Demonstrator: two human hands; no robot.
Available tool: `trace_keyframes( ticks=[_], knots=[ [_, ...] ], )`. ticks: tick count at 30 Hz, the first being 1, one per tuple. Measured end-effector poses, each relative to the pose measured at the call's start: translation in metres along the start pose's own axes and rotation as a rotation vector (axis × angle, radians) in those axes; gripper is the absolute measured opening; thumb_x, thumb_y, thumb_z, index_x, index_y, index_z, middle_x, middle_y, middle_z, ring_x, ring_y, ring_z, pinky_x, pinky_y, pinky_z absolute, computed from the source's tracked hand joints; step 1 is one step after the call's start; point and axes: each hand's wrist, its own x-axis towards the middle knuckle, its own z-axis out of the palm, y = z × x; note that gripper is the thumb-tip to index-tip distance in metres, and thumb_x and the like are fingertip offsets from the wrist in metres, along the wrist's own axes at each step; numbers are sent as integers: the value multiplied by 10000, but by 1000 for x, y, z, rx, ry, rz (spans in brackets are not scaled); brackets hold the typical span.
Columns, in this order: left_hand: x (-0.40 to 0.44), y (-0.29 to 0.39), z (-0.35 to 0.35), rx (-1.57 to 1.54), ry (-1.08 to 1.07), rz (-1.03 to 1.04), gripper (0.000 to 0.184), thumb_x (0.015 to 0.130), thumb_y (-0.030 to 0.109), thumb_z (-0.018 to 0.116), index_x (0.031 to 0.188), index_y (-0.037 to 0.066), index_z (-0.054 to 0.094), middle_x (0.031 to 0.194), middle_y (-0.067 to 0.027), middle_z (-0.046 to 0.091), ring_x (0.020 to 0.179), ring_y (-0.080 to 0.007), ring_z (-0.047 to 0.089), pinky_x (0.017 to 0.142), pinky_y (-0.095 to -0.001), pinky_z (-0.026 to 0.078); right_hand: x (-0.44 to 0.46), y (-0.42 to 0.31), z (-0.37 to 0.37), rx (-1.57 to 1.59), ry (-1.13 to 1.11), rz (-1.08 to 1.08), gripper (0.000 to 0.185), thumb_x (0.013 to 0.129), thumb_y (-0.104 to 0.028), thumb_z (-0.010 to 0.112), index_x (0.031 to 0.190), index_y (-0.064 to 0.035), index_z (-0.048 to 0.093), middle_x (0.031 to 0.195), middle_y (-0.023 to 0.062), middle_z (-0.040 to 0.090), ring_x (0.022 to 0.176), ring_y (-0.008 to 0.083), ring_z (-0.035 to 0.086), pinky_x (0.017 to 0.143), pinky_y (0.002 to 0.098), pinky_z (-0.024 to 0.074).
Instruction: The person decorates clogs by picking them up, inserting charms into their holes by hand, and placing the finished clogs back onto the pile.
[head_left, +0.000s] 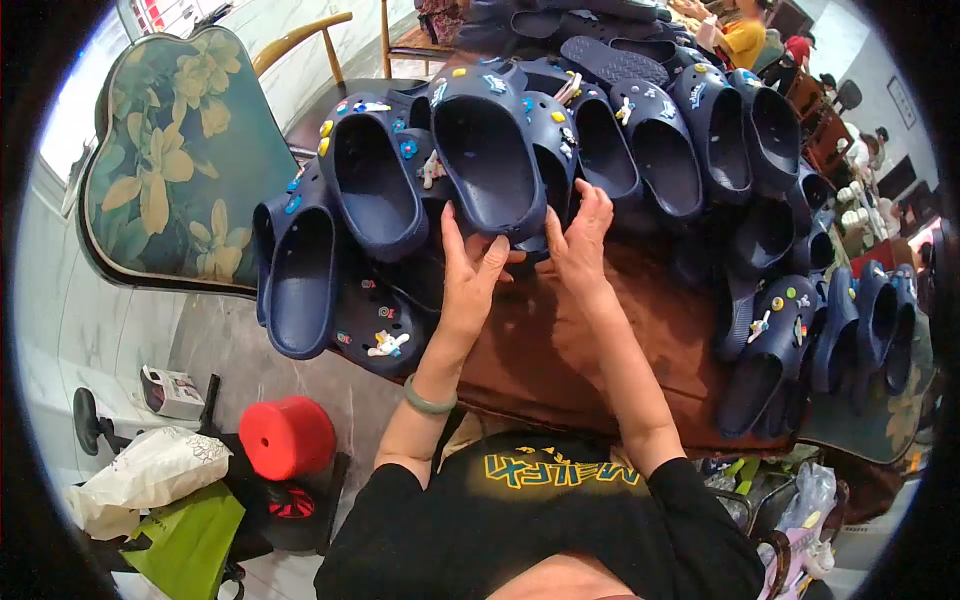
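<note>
A dark navy clog (490,150) with small charms rests on top of a pile, its heel toward me. My left hand (472,268) is at the left underside of that heel, index finger along the side and thumb across below; it seems to grip it, partly hidden. My right hand (578,238) is just right of the same heel, fingers raised and apart, holding nothing I can see. Left of this clog is another navy clog (375,190) with yellow and blue charms. To the right, a navy clog (660,150) stands among similar ones.
More clogs (770,340) hang over the right side of the brown-covered table (640,330). A floral-backed chair (175,160) stands at left. On the floor are a red stool (287,437) and bags (150,480). Other people (745,40) sit far back.
</note>
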Motion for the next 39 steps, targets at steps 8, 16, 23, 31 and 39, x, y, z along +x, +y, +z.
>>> trace_keyframes(
  ticks=[8, 16, 23, 31, 39],
  knots=[
    [21, 1, 5, -218, 6, -52, 727, 930, 183, 565, 1511, 90, 138, 1192, -126, 584, 913, -189, 660, 640, -265, 529, -9, 42, 33, 734, -108, 532, 549, 835, 17, 477, 1372, 21, 365, 1299, 182, 501, 1188, 287, 519, 1043, 348, 368],
    [23, -7, 10, -290, -60, -25, 647, 933, 128, 512, 1515, 106, 232, 1240, -95, 577, 927, -173, 666, 703, -273, 564, -51, 37, -93, 936, 219, 616, 524, 924, 18, 499, 1418, -10, 326, 1377, 129, 433, 1248, 236, 454, 1060, 357, 364],
    [35, -26, 25, 53, -89, -127, 749, 894, 19, 608, 1524, 108, 213, 1440, -175, 389, 979, -138, 622, 708, -262, 552, -100, 50, -137, 891, 245, 709, 542, 931, -3, 528, 1432, -20, 324, 1364, 123, 460, 1208, 229, 494, 1030, 346, 404],
    [38, -56, 36, 536, -52, 245, 704, 879, 37, 638, 1485, 54, 280, 1508, -151, 306, 1234, -242, 485, 832, -312, 546, -121, 42, -141, 876, 179, 711, 544, 912, -13, 529, 1426, -22, 349, 1321, 139, 510, 1159, 238, 544, 996, 359, 444],
    [3, -28, 54, 1085, -28, 469, 632, 875, 192, 686, 1398, -15, 398, 1356, -226, 476, 1203, -313, 523, 900, -349, 484, -150, 11, -160, 948, 46, 824, 569, 930, -45, 500, 1451, -23, 271, 1331, 136, 476, 1203, 208, 491, 1023, 323, 392]
  ],
)
